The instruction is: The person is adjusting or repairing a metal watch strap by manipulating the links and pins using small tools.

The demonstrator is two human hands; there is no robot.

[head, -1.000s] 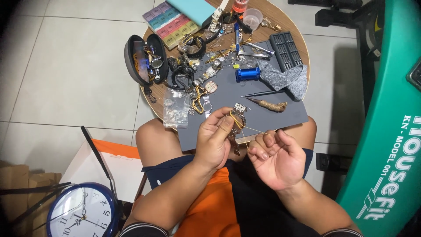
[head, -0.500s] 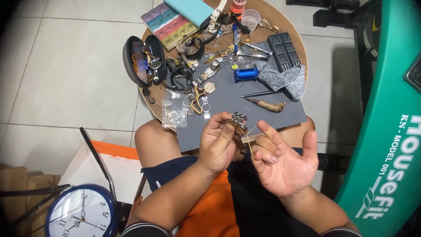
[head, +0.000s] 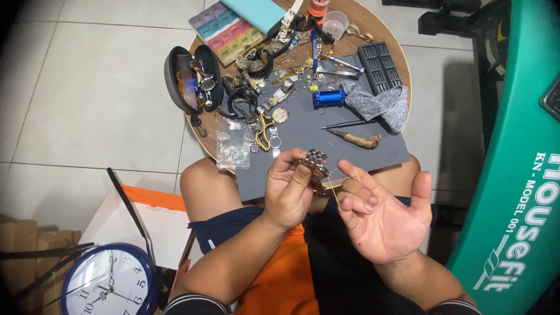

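My left hand [head: 289, 192] grips a metal link watch bracelet [head: 315, 161] between thumb and fingers, just above the near edge of the grey work mat [head: 350, 149]. My right hand [head: 382, 213] is beside it, palm up, pinching a thin light-coloured stick [head: 333, 191] between thumb and index finger, its tip close to the bracelet. The other fingers of the right hand are spread.
A small round wooden table [head: 396, 52] holds the mat, several watches and straps, a blue cylinder [head: 328, 97], a grey cloth [head: 379, 102], a black parts tray [head: 379, 65], an open black case [head: 189, 79] and a coloured pill organiser [head: 224, 29]. A wall clock [head: 111, 283] lies on the floor at left; green equipment [head: 519, 175] stands at right.
Both hands have risen slightly toward the camera. My right hand has turned palm up and its fingers have opened out, while the left hand still holds the bracelet.
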